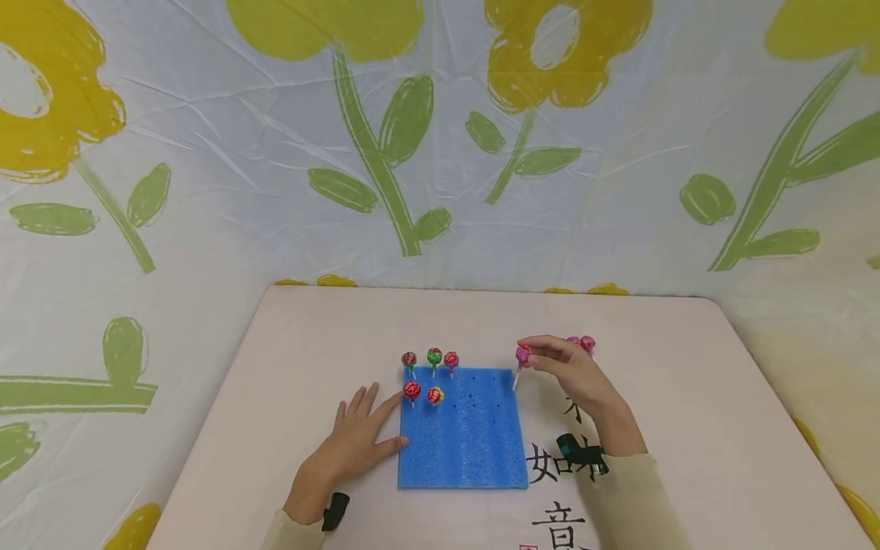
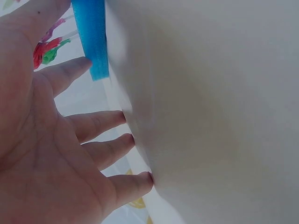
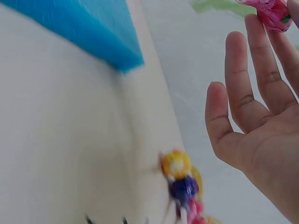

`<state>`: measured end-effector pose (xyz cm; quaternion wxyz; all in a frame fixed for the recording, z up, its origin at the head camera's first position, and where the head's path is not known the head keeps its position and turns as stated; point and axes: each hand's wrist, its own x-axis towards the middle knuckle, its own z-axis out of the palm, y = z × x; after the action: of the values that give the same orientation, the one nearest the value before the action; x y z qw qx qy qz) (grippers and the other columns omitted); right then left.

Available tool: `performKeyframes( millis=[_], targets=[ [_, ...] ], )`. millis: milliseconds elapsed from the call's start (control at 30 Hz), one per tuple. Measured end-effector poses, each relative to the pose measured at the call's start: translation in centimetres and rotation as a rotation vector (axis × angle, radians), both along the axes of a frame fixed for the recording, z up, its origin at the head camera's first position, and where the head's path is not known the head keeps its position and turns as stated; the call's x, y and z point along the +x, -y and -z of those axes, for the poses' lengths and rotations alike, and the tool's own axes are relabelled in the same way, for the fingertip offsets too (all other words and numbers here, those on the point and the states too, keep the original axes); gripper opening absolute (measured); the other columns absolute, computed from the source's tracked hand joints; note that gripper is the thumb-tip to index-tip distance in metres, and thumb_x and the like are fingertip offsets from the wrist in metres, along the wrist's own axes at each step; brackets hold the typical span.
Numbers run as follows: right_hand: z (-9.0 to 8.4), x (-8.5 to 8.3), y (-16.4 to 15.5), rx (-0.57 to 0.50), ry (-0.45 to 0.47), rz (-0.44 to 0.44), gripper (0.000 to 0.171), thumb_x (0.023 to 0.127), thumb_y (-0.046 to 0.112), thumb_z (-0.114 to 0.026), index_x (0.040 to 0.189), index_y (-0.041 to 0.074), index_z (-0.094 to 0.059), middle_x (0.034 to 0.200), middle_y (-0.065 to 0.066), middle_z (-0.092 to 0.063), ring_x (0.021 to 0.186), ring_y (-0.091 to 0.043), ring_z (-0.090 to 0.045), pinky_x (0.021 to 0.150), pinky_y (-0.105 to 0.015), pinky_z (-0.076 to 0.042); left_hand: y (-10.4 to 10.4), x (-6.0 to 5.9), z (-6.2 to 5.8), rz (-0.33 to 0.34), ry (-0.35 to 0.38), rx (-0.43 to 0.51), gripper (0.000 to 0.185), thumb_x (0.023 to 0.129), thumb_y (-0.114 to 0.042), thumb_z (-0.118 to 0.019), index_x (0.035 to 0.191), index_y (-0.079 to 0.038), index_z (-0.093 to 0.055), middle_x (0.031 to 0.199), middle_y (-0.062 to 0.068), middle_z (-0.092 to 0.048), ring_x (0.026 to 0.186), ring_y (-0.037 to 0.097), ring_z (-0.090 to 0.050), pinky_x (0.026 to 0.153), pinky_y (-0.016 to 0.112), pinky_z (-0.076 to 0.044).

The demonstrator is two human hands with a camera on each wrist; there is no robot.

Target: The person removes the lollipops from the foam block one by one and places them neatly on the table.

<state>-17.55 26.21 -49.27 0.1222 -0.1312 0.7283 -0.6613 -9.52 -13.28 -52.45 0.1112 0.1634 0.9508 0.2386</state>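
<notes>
A blue foam pad lies on the table with several lollipops standing in its far left part. My right hand pinches a pink lollipop by its head, stick down, just above the pad's far right corner; the pink wrapper shows at my fingertips in the right wrist view. My left hand lies flat on the table with fingers spread, fingertips touching the pad's left edge.
More loose lollipops lie on the table behind my right hand, also seen as a bunch of lollipops. Black characters are printed on the table right of the pad. A flowered sheet hangs behind.
</notes>
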Motion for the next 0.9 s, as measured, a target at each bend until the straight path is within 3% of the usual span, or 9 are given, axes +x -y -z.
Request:
performKeyframes(
  millis=[267,500,700,900],
  targets=[
    [-0.5,0.1,-4.5,0.054,-0.034,0.081,0.037,0.102,0.014,-0.061,0.134,-0.005,-0.057,0.120,-0.005,-0.066,0.108,-0.015,-0.063,0.094,-0.025,-0.049,0.0,0.0,0.0,0.001,0.002,-0.005,0.073,0.092,-0.051,-0.068,0.154,-0.020,-0.042,0.159,0.026,-0.025,0.146,0.050,-0.016,0.109,0.074,-0.011],
    [-0.9,0.0,-7.9,0.139,0.004,0.177,0.042,0.102,0.023,-0.062,0.137,0.000,-0.057,0.120,0.005,-0.065,0.107,-0.009,-0.061,0.091,-0.020,-0.048,-0.1,0.2,-0.2,-0.008,0.005,-0.003,0.074,0.092,-0.051,-0.068,0.153,-0.020,-0.043,0.159,0.026,-0.025,0.146,0.049,-0.016,0.110,0.073,-0.010],
    [-1.0,-0.8,-10.8,0.254,0.037,0.247,0.047,0.101,0.037,-0.060,0.139,0.009,-0.058,0.123,0.010,-0.062,0.108,-0.014,-0.062,0.090,-0.018,-0.047,-0.1,0.2,-0.2,-0.006,0.000,-0.006,0.074,0.092,-0.051,-0.068,0.153,-0.019,-0.043,0.159,0.026,-0.025,0.146,0.049,-0.016,0.110,0.073,-0.011],
    [-0.3,-1.7,-13.0,0.257,0.088,0.257,0.049,0.102,0.037,-0.059,0.141,0.007,-0.055,0.119,0.018,-0.062,0.104,-0.009,-0.064,0.089,-0.021,-0.048,0.0,0.1,-0.1,0.002,-0.003,-0.008,0.073,0.092,-0.051,-0.068,0.153,-0.020,-0.042,0.159,0.026,-0.025,0.146,0.050,-0.017,0.110,0.074,-0.011]
  ],
)
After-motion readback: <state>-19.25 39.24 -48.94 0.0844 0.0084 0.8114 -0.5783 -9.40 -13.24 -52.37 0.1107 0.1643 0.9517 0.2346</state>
